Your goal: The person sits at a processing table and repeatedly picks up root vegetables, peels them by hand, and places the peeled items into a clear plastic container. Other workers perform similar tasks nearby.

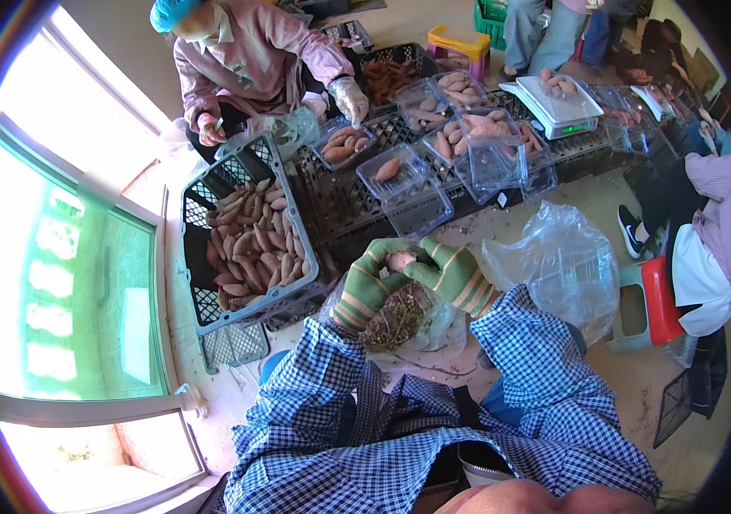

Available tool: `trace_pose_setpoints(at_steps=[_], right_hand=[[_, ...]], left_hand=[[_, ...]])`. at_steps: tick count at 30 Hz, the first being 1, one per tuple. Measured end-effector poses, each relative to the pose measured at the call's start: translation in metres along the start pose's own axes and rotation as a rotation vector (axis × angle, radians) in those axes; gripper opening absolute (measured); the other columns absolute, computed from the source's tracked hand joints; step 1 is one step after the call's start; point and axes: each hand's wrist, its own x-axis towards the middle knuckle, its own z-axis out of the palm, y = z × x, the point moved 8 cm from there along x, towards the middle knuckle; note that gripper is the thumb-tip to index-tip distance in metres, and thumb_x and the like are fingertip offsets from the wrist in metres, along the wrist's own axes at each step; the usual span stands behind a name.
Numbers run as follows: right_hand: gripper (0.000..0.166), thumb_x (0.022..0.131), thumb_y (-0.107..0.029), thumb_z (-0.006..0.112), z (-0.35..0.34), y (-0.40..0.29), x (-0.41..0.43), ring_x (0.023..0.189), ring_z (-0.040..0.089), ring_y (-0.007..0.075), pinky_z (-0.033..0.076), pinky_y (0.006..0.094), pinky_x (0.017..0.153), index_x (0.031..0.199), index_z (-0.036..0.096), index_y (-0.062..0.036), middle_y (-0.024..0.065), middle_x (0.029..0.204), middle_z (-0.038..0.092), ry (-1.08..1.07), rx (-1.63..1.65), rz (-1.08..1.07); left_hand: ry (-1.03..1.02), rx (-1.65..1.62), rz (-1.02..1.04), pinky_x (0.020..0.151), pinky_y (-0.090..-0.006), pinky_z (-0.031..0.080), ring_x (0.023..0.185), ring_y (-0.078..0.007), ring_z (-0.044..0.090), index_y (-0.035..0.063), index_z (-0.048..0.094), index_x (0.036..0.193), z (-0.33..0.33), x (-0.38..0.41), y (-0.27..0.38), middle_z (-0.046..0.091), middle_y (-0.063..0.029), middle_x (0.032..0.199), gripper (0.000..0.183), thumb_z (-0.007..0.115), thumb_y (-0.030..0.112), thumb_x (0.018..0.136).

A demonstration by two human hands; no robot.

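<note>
My left hand, in a green striped knit glove, is closed around a sweet potato. My right hand, gloved alike, meets it at the sweet potato's right side; a small dark thing shows between the fingers, too hidden to name. Below both hands lies a plastic bag with dried scraps. Beyond them a clear plastic clamshell box stands with its lid folded back and one sweet potato in it. To the left is a black plastic crate holding many sweet potatoes.
Across the upturned crates, a co-worker in a blue hair cover touches a filled box. Farther right are more filled boxes and a digital scale. A clear plastic bag and a red stool stand at right.
</note>
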Motion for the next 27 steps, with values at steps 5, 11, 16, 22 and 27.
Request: trace_pose_setpoints(at_steps=[5, 11, 16, 22, 27], right_hand=[[0.031, 0.085, -0.035, 0.064, 0.002, -0.009, 0.001, 0.073, 0.062, 0.0343, 0.049, 0.0417, 0.061, 0.098, 0.064, -0.0063, 0.0174, 0.088, 0.063, -0.007, 0.117, -0.031], [0.032, 0.085, -0.035, 0.063, 0.010, -0.002, -0.003, 0.076, 0.063, 0.0324, 0.050, 0.0408, 0.064, 0.103, 0.065, -0.0087, 0.0157, 0.090, 0.065, -0.122, -0.106, 0.004], [0.033, 0.085, -0.040, 0.061, 0.023, -0.003, -0.008, 0.071, 0.063, 0.0323, 0.049, 0.0414, 0.061, 0.099, 0.067, -0.0101, 0.0154, 0.082, 0.065, -0.217, -0.189, -0.159], [0.034, 0.081, -0.041, 0.063, 0.034, -0.007, -0.019, 0.065, 0.062, 0.0309, 0.048, 0.0416, 0.057, 0.087, 0.063, -0.0081, 0.0123, 0.072, 0.064, -0.237, -0.324, -0.267], [0.031, 0.078, -0.033, 0.069, 0.015, -0.009, -0.009, 0.063, 0.061, 0.0305, 0.048, 0.0399, 0.054, 0.080, 0.055, -0.0060, 0.0108, 0.069, 0.061, -0.019, -0.336, -0.235]], left_hand=[[-0.005, 0.114, 0.039, 0.097, -0.0337, 0.041, 0.109, -0.0179, 0.053, 0.0049, 0.056, 0.117, -0.001, 0.000, 0.009, 0.059, -0.0046, 0.115, 0.044, 0.074, 0.007, 0.076], [-0.010, 0.159, 0.110, 0.100, -0.0346, 0.039, 0.113, -0.0193, 0.052, 0.0055, 0.057, 0.116, -0.001, 0.002, 0.013, 0.059, -0.0046, 0.116, 0.044, 0.074, 0.008, 0.075], [0.075, 0.021, -0.050, 0.095, -0.0317, 0.043, 0.110, -0.0163, 0.053, 0.0038, 0.056, 0.116, -0.010, 0.002, 0.005, 0.059, -0.0056, 0.115, 0.043, 0.073, 0.004, 0.076], [0.367, -0.495, -0.193, 0.081, -0.0342, 0.051, 0.092, -0.0235, 0.061, 0.0026, 0.049, 0.122, -0.039, 0.000, -0.023, 0.061, -0.0115, 0.105, 0.042, 0.065, 0.012, 0.085], [0.339, -0.773, -0.336, 0.080, -0.0365, 0.051, 0.088, -0.0247, 0.062, 0.0035, 0.053, 0.118, -0.030, -0.003, -0.048, 0.062, -0.0104, 0.101, 0.032, 0.060, 0.017, 0.089]])
